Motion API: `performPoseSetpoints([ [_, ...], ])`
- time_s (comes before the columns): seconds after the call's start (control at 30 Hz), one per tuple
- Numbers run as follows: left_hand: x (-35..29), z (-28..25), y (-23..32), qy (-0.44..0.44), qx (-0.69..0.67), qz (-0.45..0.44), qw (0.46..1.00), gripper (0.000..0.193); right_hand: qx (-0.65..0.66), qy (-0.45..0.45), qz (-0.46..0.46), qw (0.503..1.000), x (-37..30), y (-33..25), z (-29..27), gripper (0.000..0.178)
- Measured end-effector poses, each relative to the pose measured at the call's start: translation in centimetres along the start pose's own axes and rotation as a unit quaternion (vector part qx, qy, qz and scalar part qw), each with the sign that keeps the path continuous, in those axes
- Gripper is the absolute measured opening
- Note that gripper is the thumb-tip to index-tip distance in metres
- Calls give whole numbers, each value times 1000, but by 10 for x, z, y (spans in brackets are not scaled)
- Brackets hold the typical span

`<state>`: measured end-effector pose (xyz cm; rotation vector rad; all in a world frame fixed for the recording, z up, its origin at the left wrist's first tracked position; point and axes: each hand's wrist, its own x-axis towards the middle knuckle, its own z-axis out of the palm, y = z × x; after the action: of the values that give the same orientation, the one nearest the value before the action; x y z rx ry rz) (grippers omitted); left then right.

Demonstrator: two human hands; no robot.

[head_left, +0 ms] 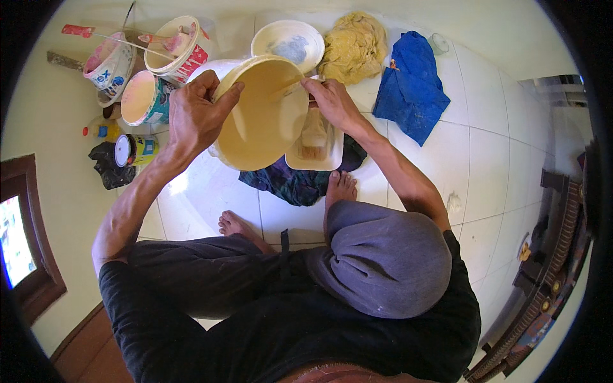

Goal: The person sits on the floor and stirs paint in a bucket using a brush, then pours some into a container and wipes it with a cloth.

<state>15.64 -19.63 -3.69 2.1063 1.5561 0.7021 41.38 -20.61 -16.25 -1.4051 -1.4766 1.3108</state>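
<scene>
A large pale-yellow bucket (262, 121) is tilted so that its opening faces me, its inside coated with cream paint. My left hand (201, 115) is closed round its left rim, thumb on the inner side. At the right rim my right hand (335, 105) is closed too, its thumb against the edge; a thin streak or strip runs from there along the inner wall, and I cannot tell which. Below the right hand, a shallow paint tray (332, 156) rests on a dark patterned cloth (290, 185). In the tray lies a wide paintbrush (313, 137), partly covered by the hand.
Several paint pots, including a teal one (156, 105), stand at left by a roller frame (115, 39) and a lidded can (135, 150). Behind are a white basin (287, 41), a yellow cloth (354, 48) and a blue cloth (412, 89). My bare feet flank the dark cloth.
</scene>
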Motion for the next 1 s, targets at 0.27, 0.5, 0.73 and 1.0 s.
performPoseSetpoints([
  [0.27,-3,-4,5,-25,7,16,1000,40,18,59,0,998,-8,11,8,49],
  [0.5,-6,-4,8,-21,3,37,999,39,64,109,-26,992,-12,9,13,50],
  [0.73,-8,-5,11,-25,6,38,999,38,43,42,73,996,-20,4,4,47],
  [1.0,-6,-5,12,-29,6,49,998,38,68,117,-27,990,-14,25,12,57],
])
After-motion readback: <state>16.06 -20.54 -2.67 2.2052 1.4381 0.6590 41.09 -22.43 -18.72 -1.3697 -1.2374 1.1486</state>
